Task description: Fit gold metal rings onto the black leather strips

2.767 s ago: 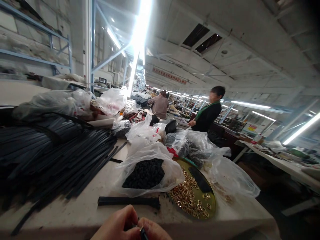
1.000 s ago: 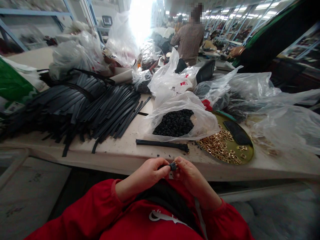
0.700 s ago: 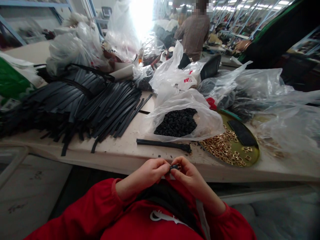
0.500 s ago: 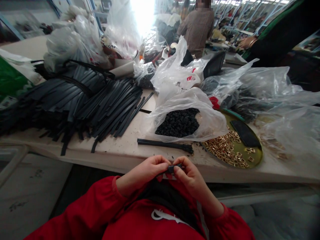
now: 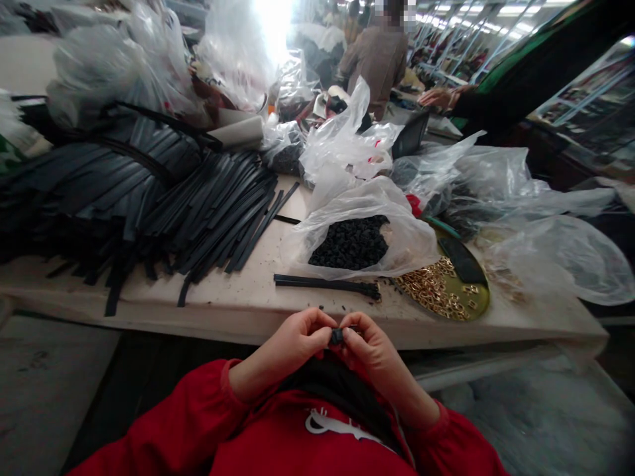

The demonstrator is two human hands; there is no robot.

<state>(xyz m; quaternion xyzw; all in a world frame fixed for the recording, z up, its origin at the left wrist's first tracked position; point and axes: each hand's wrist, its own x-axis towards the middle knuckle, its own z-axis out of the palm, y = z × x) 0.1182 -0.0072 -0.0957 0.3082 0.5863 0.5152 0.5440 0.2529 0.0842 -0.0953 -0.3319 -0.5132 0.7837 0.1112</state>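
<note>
My left hand [image 5: 297,340] and my right hand [image 5: 370,347] meet just below the table's front edge, both pinched on a small black piece [image 5: 337,336] held between the fingertips. Red sleeves cover both arms. Just beyond my hands a loose black strap [image 5: 325,285] lies flat on the table [image 5: 238,301]. Behind the strap stands an open clear bag of small black pieces [image 5: 350,242]. To its right sits a round brass-coloured tray [image 5: 479,307] with several gold buckles [image 5: 434,291] and a flat black item [image 5: 462,260].
A big heap of black straps [image 5: 139,198] covers the table's left half. Crumpled plastic bags [image 5: 496,192] fill the back and right. Two people stand at the far end, one reaching a hand [image 5: 439,97] over the table. Grey floor lies to the left.
Earlier the view looked up across the workshop; it has dropped to my hands. In the last second my fingers have kept turning the small black piece, and the view has shifted slightly.
</note>
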